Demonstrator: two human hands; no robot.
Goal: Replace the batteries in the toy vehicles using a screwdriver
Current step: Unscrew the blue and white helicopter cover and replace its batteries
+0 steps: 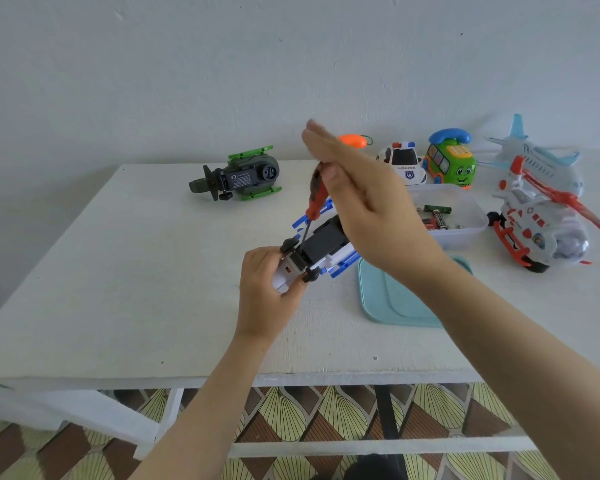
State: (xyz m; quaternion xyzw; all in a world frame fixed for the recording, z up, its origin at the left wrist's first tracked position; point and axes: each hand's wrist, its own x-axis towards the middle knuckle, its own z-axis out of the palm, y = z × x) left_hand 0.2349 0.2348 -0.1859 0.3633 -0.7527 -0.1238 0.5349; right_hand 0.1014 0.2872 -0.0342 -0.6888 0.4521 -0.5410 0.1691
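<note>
A white and blue toy vehicle (326, 245) lies upside down at the middle of the table, its black battery cover facing up. My left hand (264, 289) grips its near end from the left. A screwdriver (317, 199) with a red and black handle stands tilted, its tip on the toy's underside by the cover. My right hand (361, 202) pinches the top of the handle between thumb and outstretched fingers. A dark green toy vehicle (246, 174) lies belly up at the back left, apart from both hands.
A clear plastic container (465, 216) with loose batteries (437, 216) sits right of the toy, its teal lid (388, 299) under my right forearm. A police car (404, 162), green bus phone (451, 161), airplane (537, 161), helicopter (534, 230) and orange object (353, 141) stand at the back right.
</note>
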